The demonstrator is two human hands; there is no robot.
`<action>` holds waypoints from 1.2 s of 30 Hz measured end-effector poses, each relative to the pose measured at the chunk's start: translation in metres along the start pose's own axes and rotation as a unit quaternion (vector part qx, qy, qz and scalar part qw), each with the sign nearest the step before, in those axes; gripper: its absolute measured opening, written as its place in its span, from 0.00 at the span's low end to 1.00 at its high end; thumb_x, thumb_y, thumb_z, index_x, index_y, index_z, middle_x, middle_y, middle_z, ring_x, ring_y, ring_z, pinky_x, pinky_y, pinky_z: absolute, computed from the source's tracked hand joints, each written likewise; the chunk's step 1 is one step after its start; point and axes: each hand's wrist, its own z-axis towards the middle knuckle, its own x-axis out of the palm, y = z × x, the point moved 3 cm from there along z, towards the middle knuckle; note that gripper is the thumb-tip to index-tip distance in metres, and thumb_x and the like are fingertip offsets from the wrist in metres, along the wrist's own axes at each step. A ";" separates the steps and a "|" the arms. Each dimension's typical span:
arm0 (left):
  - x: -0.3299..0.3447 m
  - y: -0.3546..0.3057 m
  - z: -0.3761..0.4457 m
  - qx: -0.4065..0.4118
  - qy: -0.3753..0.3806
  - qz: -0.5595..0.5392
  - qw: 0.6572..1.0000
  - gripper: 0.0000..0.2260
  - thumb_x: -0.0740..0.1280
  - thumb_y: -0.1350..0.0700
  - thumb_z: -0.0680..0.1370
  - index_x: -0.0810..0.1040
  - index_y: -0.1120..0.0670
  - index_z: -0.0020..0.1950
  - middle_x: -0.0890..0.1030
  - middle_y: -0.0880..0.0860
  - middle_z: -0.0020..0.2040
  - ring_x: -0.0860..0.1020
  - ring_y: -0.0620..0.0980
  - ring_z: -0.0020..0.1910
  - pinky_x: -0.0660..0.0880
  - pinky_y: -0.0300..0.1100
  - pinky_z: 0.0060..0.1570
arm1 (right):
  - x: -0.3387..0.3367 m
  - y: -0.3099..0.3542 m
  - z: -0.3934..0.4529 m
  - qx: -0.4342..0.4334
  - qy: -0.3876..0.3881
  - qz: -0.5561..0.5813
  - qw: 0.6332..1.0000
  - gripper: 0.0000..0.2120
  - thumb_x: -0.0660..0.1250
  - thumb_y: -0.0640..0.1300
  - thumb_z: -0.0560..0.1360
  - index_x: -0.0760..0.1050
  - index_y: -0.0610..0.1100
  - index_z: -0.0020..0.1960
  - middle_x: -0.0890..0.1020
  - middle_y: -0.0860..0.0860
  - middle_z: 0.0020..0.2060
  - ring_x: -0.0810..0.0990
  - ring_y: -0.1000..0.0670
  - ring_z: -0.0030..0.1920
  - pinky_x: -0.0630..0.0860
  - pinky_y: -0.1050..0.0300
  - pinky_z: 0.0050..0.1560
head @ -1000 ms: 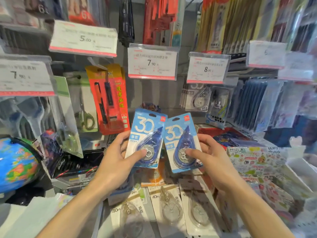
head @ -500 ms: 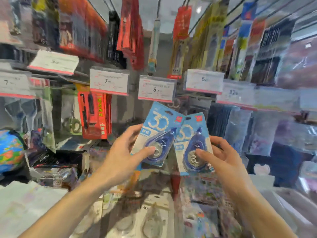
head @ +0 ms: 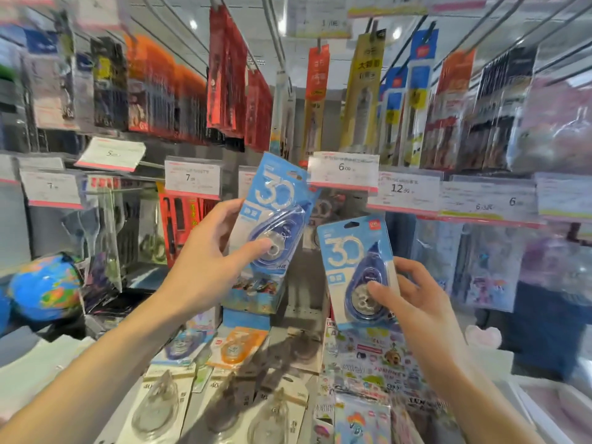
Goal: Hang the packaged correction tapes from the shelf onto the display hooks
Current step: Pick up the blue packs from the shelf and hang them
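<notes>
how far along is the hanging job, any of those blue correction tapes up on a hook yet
Neither blue pack is on a hook yet. The left hand holds one blue correction tape pack raised and tilted toward the price-tag row; the right hand holds a second pack lower. Both remain to be hung. More packaged tapes lie on the shelf below, so much of the job is left.

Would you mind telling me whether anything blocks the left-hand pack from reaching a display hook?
The left hand holds its blue correction tape pack up against the price tags, which front the hook row. No free hook tip shows through the blur.
</notes>
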 end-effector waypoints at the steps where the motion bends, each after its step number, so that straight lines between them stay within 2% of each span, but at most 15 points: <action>1: -0.001 -0.001 0.001 0.005 -0.002 -0.003 1.000 0.22 0.75 0.59 0.76 0.74 0.38 0.62 0.85 0.39 0.58 0.84 0.40 0.56 0.80 0.35 0.52 | 0.003 0.000 0.002 -0.003 0.002 0.003 1.000 0.12 0.74 0.49 0.77 0.77 0.64 0.55 0.90 0.56 0.50 0.90 0.53 0.48 0.83 0.58 0.42; 4: -0.005 -0.004 0.006 0.018 -0.009 -0.016 1.000 0.22 0.75 0.59 0.75 0.75 0.41 0.64 0.86 0.39 0.58 0.84 0.40 0.55 0.79 0.32 0.52 | 0.013 0.000 0.007 -0.017 0.016 0.018 1.000 0.12 0.73 0.47 0.79 0.77 0.61 0.57 0.90 0.55 0.51 0.90 0.53 0.48 0.83 0.64 0.40; 6: -0.008 -0.005 0.010 0.025 -0.012 -0.026 0.999 0.22 0.75 0.59 0.75 0.75 0.43 0.65 0.86 0.41 0.59 0.84 0.42 0.57 0.80 0.37 0.55 | 0.021 0.001 0.011 -0.028 0.022 0.029 0.999 0.12 0.73 0.48 0.79 0.77 0.60 0.59 0.89 0.55 0.53 0.89 0.52 0.50 0.82 0.67 0.43; 9: -0.010 -0.005 0.013 0.033 -0.005 -0.021 0.999 0.22 0.75 0.58 0.75 0.75 0.44 0.66 0.85 0.43 0.60 0.84 0.43 0.58 0.79 0.45 0.59 | 0.029 0.003 0.017 -0.048 0.012 0.048 0.998 0.15 0.73 0.52 0.77 0.76 0.60 0.61 0.89 0.54 0.55 0.89 0.50 0.53 0.83 0.63 0.47; 14: -0.016 -0.004 0.016 0.052 -0.004 -0.027 0.998 0.24 0.75 0.51 0.71 0.75 0.45 0.66 0.85 0.44 0.61 0.84 0.43 0.59 0.79 0.37 0.58 | 0.041 0.005 0.026 -0.071 0.003 0.059 0.996 0.14 0.72 0.51 0.77 0.76 0.63 0.61 0.89 0.55 0.56 0.88 0.52 0.54 0.82 0.65 0.48; 18: -0.018 -0.001 0.018 0.055 -0.001 -0.031 0.998 0.25 0.75 0.52 0.71 0.75 0.45 0.67 0.85 0.46 0.61 0.84 0.43 0.59 0.79 0.36 0.58 | 0.044 0.004 0.032 -0.080 -0.019 0.074 0.994 0.16 0.71 0.49 0.80 0.73 0.58 0.65 0.88 0.55 0.56 0.88 0.53 0.54 0.82 0.65 0.47; 23: -0.019 0.006 0.021 0.055 0.005 -0.027 0.998 0.26 0.77 0.54 0.72 0.74 0.47 0.68 0.85 0.45 0.61 0.84 0.44 0.60 0.78 0.36 0.59 | 0.043 0.001 0.037 -0.086 -0.035 0.061 0.994 0.15 0.71 0.48 0.80 0.72 0.63 0.62 0.87 0.58 0.57 0.88 0.55 0.56 0.83 0.65 0.49; 25: -0.020 0.009 0.020 0.049 0.006 -0.021 0.999 0.25 0.75 0.53 0.72 0.75 0.47 0.68 0.85 0.44 0.61 0.84 0.44 0.60 0.79 0.38 0.59 | 0.042 -0.001 0.038 -0.092 -0.042 0.055 0.993 0.16 0.71 0.48 0.81 0.71 0.63 0.63 0.87 0.58 0.57 0.87 0.55 0.56 0.83 0.63 0.51; 28: -0.020 0.014 0.019 0.036 0.005 -0.006 0.999 0.23 0.75 0.51 0.72 0.75 0.47 0.67 0.85 0.44 0.60 0.84 0.45 0.58 0.80 0.44 0.58 | 0.041 -0.007 0.040 -0.088 -0.053 0.037 0.994 0.16 0.69 0.47 0.82 0.70 0.63 0.63 0.87 0.58 0.56 0.88 0.56 0.54 0.83 0.64 0.49; 32: -0.020 0.016 0.023 0.015 -0.012 0.009 1.000 0.21 0.75 0.48 0.71 0.76 0.44 0.63 0.86 0.42 0.57 0.85 0.44 0.55 0.80 0.49 0.58 | 0.042 -0.013 0.050 -0.078 -0.072 -0.023 0.994 0.16 0.67 0.52 0.83 0.67 0.63 0.67 0.85 0.56 0.57 0.86 0.57 0.55 0.81 0.58 0.51; 36: -0.015 0.019 0.027 -0.011 -0.035 0.035 0.999 0.17 0.77 0.47 0.73 0.76 0.41 0.58 0.87 0.41 0.53 0.85 0.41 0.52 0.79 0.51 0.59 | 0.045 -0.025 0.071 -0.059 -0.092 -0.095 0.990 0.15 0.66 0.53 0.82 0.65 0.63 0.65 0.82 0.60 0.53 0.82 0.69 0.46 0.76 0.72 0.37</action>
